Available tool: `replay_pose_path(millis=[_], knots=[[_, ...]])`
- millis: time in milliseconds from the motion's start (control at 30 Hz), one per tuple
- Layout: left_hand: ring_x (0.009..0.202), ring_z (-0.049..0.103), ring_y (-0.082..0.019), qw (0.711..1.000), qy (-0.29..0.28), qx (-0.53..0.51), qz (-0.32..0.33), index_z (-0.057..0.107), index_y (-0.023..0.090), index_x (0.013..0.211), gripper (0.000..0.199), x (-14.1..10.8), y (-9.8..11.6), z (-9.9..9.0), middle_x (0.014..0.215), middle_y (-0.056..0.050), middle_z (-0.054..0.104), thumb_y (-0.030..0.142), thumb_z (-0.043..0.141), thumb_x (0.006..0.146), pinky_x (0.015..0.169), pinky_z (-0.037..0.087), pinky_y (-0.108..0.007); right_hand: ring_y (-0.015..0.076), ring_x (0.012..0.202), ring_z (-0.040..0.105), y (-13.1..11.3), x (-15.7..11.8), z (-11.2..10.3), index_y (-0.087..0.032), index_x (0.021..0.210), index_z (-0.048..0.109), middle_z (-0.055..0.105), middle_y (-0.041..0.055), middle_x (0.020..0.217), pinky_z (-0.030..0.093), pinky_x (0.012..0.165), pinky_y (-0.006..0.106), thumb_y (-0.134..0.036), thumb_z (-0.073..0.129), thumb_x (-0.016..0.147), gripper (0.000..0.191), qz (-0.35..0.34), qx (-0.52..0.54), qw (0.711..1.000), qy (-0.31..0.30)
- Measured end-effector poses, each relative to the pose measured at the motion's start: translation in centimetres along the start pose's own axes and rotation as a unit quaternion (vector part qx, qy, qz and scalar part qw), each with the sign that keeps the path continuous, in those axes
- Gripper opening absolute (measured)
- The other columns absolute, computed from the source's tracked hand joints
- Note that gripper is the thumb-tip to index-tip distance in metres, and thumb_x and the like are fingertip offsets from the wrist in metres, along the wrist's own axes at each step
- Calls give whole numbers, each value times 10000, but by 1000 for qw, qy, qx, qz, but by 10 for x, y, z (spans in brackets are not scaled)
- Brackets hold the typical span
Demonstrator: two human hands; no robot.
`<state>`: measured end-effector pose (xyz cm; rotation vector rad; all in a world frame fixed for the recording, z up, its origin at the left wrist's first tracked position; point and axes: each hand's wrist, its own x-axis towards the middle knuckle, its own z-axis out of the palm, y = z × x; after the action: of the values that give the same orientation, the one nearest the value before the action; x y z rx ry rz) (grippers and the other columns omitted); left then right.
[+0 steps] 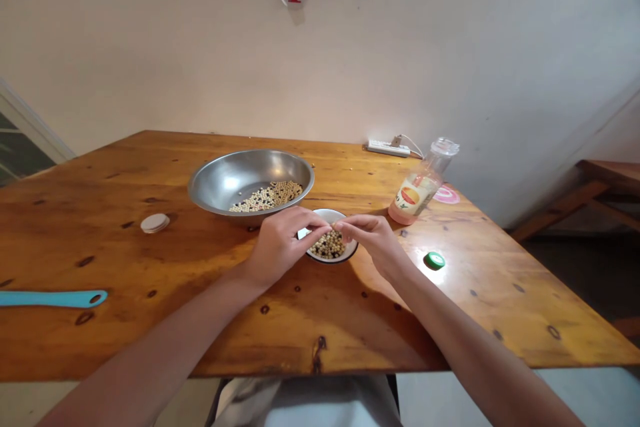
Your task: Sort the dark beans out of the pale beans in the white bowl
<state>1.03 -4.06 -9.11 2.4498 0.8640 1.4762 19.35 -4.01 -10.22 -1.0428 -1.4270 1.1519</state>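
A small white bowl (pixel 327 215) with a dark rim holds pale yellow and dark beans (pixel 327 248). Over it, my left hand (pixel 283 240) is closed in a pinch, thumb against fingers. My right hand (pixel 377 240) pinches from the other side, its fingertips almost meeting those of the left. Whatever lies between the fingertips is too small to make out. Just behind my left hand stands a wide steel basin (pixel 225 181), with more pale and dark beans (pixel 273 197) lying in its right part.
On the right stand an open clear bottle (pixel 414 195) with pink liquid and a green cap (pixel 434 260). A white lid (pixel 155 223) and a blue handle (pixel 55 298) lie left. A power strip (pixel 389 147) is at the back of the wooden table (pixel 200 320).
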Motion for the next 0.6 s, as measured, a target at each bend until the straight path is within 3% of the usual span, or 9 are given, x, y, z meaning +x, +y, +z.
replay_pose_path(millis=[300, 433, 600], knots=[[676, 613, -119, 996, 79, 23, -31, 638, 162, 742, 76, 1, -1, -8, 723, -13, 685, 201, 623, 805, 647, 486, -243, 118, 641, 467, 7, 8, -12, -191, 703, 714, 576, -4, 618, 392, 640, 252, -431, 704, 671, 242, -15, 20, 994, 108], [671, 612, -111, 994, 103, 37, -13, 636, 165, 751, 71, 1, 0, -10, 722, -6, 681, 209, 625, 806, 636, 490, -235, 134, 697, 509, 8, 8, -10, -191, 771, 722, 663, 26, 761, 414, 680, 266, -417, 707, 668, 249, -1, 11, 997, 81], [696, 624, -129, 995, 64, 68, 25, 635, 170, 750, 91, 1, -5, -9, 733, -17, 696, 206, 600, 826, 678, 488, -267, 149, 787, 554, 2, 4, -6, -239, 947, 715, 694, 24, 904, 434, 715, 268, -404, 696, 685, 310, -23, -5, 999, 38]])
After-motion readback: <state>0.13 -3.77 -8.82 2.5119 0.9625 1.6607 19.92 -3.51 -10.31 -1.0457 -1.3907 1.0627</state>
